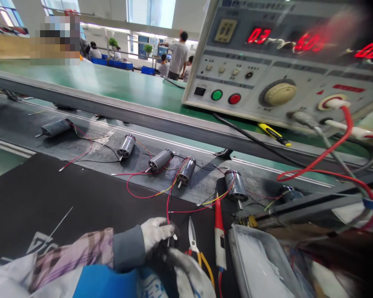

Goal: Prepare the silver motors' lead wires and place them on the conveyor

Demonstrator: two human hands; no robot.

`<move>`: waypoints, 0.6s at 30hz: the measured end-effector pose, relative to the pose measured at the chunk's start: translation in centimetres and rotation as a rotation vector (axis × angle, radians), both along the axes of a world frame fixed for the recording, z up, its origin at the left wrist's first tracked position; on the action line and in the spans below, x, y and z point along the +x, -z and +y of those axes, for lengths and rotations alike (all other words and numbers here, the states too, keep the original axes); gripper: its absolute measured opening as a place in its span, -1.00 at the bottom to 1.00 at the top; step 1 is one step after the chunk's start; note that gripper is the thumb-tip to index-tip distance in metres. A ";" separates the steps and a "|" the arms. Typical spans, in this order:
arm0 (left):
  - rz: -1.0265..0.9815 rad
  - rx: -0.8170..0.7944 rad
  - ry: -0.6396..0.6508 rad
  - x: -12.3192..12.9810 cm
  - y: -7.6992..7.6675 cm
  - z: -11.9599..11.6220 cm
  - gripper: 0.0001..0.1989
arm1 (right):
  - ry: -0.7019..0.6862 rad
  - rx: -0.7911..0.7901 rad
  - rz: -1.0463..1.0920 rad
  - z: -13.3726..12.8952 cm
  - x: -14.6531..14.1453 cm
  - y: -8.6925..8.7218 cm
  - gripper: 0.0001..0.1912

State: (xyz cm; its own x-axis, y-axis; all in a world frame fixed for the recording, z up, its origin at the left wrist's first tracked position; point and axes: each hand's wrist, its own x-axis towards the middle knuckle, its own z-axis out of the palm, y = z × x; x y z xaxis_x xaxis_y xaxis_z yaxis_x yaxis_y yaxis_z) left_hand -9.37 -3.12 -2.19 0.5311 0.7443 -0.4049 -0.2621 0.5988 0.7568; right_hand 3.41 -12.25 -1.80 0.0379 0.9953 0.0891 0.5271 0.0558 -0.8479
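We see L hand (157,234), gloved, pinched on a red wire (168,211). R hand (189,273), also gloved, is just below it, grip unclear. The wire runs up twd 4 motors (186,171) lying on a dark belt (25,120), w/ scissors (193,240) & a red probe (219,231) right by the hands, tester (282,70) up top R.

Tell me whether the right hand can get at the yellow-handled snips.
Probably yes: the gloved right hand lies just beside the yellow-handled snips on the black mat, and nothing shows between them, so the way looks free.
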 end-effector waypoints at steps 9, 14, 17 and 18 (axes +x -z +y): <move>-0.087 -0.086 0.041 0.3 -0.6 0.0 -0.59 | 0.277 -0.222 -0.277 0.3 6.6 1.4 -0.27; -0.194 -0.105 0.021 -0.2 0.0 0.4 -0.68 | 0.504 -0.400 -0.262 4.5 12.1 4.6 -0.31; -0.238 -0.108 0.001 -0.6 -0.4 0.8 -0.70 | 0.469 -0.520 -0.136 4.9 13.0 6.1 -0.43; -0.239 -0.116 -0.016 -0.7 -0.7 0.9 -0.69 | 0.458 -0.482 -0.111 4.5 13.3 6.4 -0.45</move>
State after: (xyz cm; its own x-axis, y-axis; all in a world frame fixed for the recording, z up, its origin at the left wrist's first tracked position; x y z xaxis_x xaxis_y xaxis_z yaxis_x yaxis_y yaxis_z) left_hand -10.03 -2.20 -1.51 0.6103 0.7094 -0.3524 -0.4351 0.6720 0.5992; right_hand 16.67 -7.73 -8.21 0.4819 0.8105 -0.3330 0.4931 -0.5650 -0.6615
